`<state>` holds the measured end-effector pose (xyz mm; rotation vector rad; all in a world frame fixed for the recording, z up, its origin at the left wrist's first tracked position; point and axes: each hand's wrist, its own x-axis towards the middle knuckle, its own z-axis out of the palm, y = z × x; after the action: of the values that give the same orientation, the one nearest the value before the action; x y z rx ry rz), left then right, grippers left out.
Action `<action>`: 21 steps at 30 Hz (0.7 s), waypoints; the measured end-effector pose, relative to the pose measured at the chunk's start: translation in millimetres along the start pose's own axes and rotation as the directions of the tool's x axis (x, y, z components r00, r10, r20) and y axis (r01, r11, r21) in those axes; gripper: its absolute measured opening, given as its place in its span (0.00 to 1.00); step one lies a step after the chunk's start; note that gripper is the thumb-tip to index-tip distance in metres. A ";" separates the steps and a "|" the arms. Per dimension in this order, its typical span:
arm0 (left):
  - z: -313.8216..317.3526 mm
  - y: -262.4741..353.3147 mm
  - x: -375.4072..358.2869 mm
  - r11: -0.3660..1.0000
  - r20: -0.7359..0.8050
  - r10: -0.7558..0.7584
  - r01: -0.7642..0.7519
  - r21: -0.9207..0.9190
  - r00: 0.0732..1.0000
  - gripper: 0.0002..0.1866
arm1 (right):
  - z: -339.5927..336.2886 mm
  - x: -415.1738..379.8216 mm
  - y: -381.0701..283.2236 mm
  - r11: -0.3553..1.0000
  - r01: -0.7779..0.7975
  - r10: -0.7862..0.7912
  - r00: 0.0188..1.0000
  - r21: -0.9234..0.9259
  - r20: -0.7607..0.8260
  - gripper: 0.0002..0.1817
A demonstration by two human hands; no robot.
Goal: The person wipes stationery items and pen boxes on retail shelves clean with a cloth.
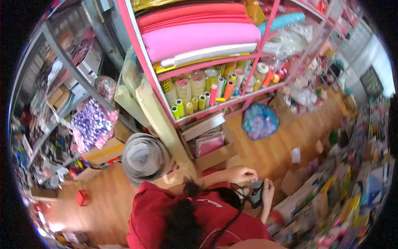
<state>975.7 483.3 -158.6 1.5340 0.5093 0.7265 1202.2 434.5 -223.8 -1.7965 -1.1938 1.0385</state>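
Note:
My left hand (245, 174) reaches in from the red sleeve with its fingers curled together. Close to its right, my right hand (268, 190) is raised with its fingers drawn together. Whatever the fingers of the two hands hold is too small and blurred to make out. Below and between the hands shows a dark grey-blue item (256, 194), partly covered by the right hand. A black cord (232, 218) hangs over my red shirt (155, 211), and dark hair covers part of it.
A pink-framed shelf (199, 118) bears fabric rolls (203, 39) and tape rolls (197, 85). A grey roll (145, 157) stands on the wooden floor (103, 207) beside an open carton (215, 157). A blue bag (260, 121) lies farther off. Cluttered goods (331, 203) line the right.

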 end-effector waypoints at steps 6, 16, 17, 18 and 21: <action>17.4 -67.7 143.1 0.952 -0.263 -0.176 0.233 0.200 0.948 0.14 | -104.8 156.5 -6.9 0.984 0.163 -0.148 0.975 -0.076 0.166 0.22; 60.3 -311.6 100.7 0.639 -0.732 -0.621 0.722 -0.265 0.280 0.13 | -272.6 326.1 1.9 0.997 -0.048 0.046 0.998 0.053 0.033 0.33; 66.8 -312.5 96.1 0.590 -0.721 -0.658 0.743 -0.316 0.216 0.13 | -277.6 340.5 4.0 0.999 -0.025 0.020 0.995 0.042 0.097 0.33; 75.7 -316.3 87.9 0.529 -0.696 -0.704 0.759 -0.380 0.142 0.13 | -281.5 357.3 7.1 0.999 0.001 -0.007 0.987 0.037 0.159 0.34; 90.7 -323.9 93.5 0.414 -0.623 -0.782 0.757 -0.506 0.012 0.13 | -279.9 395.5 4.9 0.992 0.118 -0.124 0.967 0.042 0.223 0.33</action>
<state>1138.7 517.3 -465.4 0.4889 1.9094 0.4481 1552.8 768.3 -203.2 -1.5939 -1.3993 1.2050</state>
